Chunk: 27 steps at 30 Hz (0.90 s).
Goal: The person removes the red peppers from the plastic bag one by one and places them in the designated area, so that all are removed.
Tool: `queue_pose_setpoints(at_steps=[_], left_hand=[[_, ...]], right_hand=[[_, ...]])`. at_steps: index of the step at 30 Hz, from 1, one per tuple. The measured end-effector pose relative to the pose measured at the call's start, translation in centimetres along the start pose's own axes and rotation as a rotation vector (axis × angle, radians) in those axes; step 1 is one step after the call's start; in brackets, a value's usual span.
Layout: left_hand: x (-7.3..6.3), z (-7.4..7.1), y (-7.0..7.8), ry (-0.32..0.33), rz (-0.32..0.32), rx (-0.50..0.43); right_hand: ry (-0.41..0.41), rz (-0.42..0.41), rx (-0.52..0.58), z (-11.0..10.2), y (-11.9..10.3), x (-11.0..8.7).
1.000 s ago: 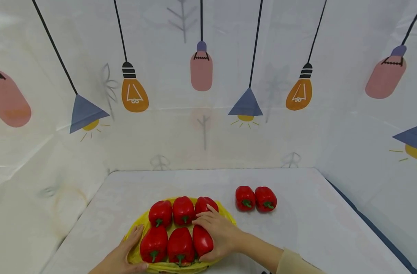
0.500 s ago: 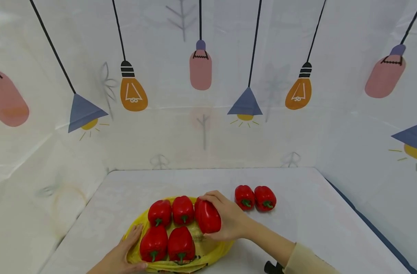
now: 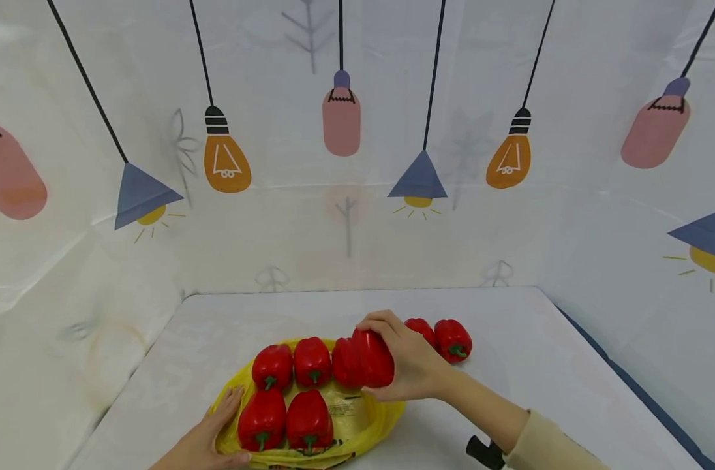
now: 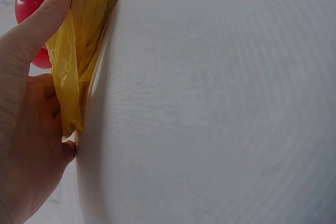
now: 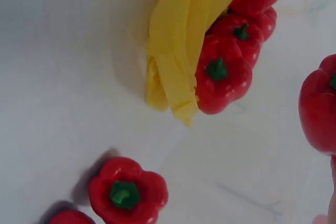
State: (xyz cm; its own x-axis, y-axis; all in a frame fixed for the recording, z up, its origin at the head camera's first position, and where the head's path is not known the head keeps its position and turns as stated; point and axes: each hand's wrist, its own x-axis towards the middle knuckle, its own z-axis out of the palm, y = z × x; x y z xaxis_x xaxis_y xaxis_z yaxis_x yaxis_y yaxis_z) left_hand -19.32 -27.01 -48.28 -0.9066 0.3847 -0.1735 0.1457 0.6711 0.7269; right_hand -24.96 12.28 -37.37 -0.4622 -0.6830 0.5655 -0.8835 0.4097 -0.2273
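A red bell pepper [image 3: 378, 360] is in my right hand [image 3: 413, 362], fingers over its top and thumb beneath, raised over the right side of a yellow plastic bag [image 3: 369, 424]. The right wrist view shows this held pepper [image 5: 319, 109] at its right edge. Several more red bell peppers [image 3: 309, 419] lie in two rows on the opened-out bag; the held pepper partly covers one pepper [image 3: 346, 363]. At the bag's left edge, my left hand [image 3: 207, 434] holds its rim. In the left wrist view, the left hand's fingers curl behind the yellow plastic [image 4: 73, 77], thumb over it.
Two red bell peppers stand on the white table [image 3: 539, 378] behind my right hand; one of them [image 3: 453, 341] shows whole, the other [image 3: 421, 328] is partly hidden. A small black object [image 3: 485, 452] sits by the right sleeve. A lamp-patterned cloth [image 3: 346, 228] hangs behind the table.
My right hand has taken hold of the front right pepper, lifted it off the bag and carried it back and to the right. The left hand has stayed at the bag's left edge.
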Motion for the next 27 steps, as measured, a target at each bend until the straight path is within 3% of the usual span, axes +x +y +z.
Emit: queue_pose_setpoints(at_steps=[11,27], left_hand=[[0.0,0.0,0.2,-0.001,-0.018,-0.005],[0.2,0.1,0.0,0.000,-0.003,0.003]], right_hand=[[0.065,-0.057,-0.045,-2.4,-0.2,-0.5],[0.115,-0.049,-0.083,-5.2,0.2,-1.6]])
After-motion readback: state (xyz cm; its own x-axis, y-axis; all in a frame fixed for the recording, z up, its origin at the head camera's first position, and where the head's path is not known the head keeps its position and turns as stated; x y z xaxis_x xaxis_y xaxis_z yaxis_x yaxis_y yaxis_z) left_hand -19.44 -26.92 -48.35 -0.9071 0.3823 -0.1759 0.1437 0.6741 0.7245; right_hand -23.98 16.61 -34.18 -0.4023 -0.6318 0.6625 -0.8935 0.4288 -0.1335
